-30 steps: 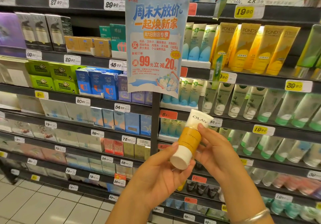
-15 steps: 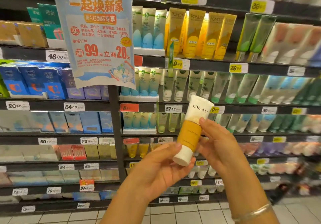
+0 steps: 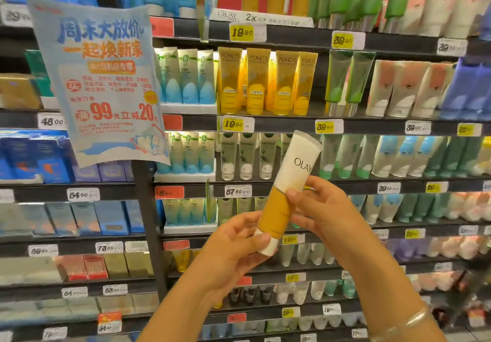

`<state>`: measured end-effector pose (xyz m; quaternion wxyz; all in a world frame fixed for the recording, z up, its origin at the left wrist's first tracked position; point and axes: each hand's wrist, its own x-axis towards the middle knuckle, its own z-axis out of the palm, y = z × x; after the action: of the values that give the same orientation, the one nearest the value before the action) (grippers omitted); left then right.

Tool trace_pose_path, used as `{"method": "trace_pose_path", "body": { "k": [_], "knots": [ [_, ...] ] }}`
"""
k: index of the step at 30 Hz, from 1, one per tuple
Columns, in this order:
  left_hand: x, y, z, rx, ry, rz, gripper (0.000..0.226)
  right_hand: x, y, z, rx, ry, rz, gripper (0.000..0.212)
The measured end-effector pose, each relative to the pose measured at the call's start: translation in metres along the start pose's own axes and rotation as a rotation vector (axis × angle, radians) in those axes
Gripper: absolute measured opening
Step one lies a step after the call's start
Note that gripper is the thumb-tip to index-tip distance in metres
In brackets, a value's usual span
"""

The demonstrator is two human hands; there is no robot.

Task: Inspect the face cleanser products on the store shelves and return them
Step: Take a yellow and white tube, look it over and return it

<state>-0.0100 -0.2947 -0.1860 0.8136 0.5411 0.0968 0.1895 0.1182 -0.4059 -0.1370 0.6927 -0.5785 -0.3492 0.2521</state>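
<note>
I hold a white and orange Olay cleanser tube (image 3: pixel 288 187) upright and tilted right, in front of the store shelves. My left hand (image 3: pixel 236 246) grips its lower end, thumb over the white cap. My right hand (image 3: pixel 324 209) pinches the tube's middle from the right side. The Olay logo faces me. A bangle sits on my right wrist.
Shelves of face cleanser tubes fill the view: yellow Pond's tubes (image 3: pixel 265 81), blue-white tubes (image 3: pixel 186 76), green tubes (image 3: pixel 348 78). A paper promotion sign (image 3: pixel 103 81) hangs at the upper left. Boxed goods (image 3: pixel 34 155) line the left bay. A top shelf strip (image 3: pixel 260 17) reads Olay.
The camera view has tilted upward and shifted right, bringing higher shelves into sight. The tube sits a little more upright in the same two-handed hold.
</note>
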Motion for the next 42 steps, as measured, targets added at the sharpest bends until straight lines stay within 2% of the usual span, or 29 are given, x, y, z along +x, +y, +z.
{"method": "trace_pose_path", "body": {
  "k": [3,6,12,14,18,23,25,28,31,36,42],
  "knots": [
    [0.011,0.006,0.014,0.036,-0.011,0.053,0.031,0.009,-0.015,-0.015,-0.011,-0.030,-0.067,0.034],
    [0.019,0.015,0.027,0.076,-0.017,0.108,0.034,0.017,-0.027,-0.026,-0.003,-0.053,-0.141,0.053],
    [0.034,0.038,0.042,0.153,-0.003,0.175,0.036,0.043,-0.043,-0.032,0.071,-0.092,-0.247,0.057],
    [0.043,0.052,0.044,0.249,0.035,0.194,0.036,0.055,-0.049,-0.030,0.084,-0.102,-0.263,0.058],
    [0.069,0.089,0.047,0.597,0.159,0.270,0.031,0.088,-0.066,-0.024,0.105,-0.112,-0.308,0.052],
    [0.101,0.147,0.042,0.789,0.183,0.371,0.053,0.140,-0.104,-0.012,0.101,-0.205,-0.409,0.057],
    [0.116,0.171,0.038,0.834,0.207,0.442,0.052,0.162,-0.121,-0.005,0.122,-0.240,-0.447,0.055],
    [0.143,0.201,0.036,0.836,0.240,0.555,0.033,0.193,-0.148,0.005,0.128,-0.250,-0.518,0.047],
    [0.172,0.220,0.031,0.824,0.286,0.670,0.025,0.219,-0.167,0.015,0.102,-0.246,-0.582,0.038],
    [0.212,0.238,0.018,0.825,0.303,0.769,0.025,0.259,-0.177,0.027,0.064,-0.171,-0.632,0.044],
    [0.243,0.266,0.012,0.752,0.289,0.773,0.030,0.295,-0.189,0.030,0.013,-0.143,-0.676,0.036]
  ]
}}
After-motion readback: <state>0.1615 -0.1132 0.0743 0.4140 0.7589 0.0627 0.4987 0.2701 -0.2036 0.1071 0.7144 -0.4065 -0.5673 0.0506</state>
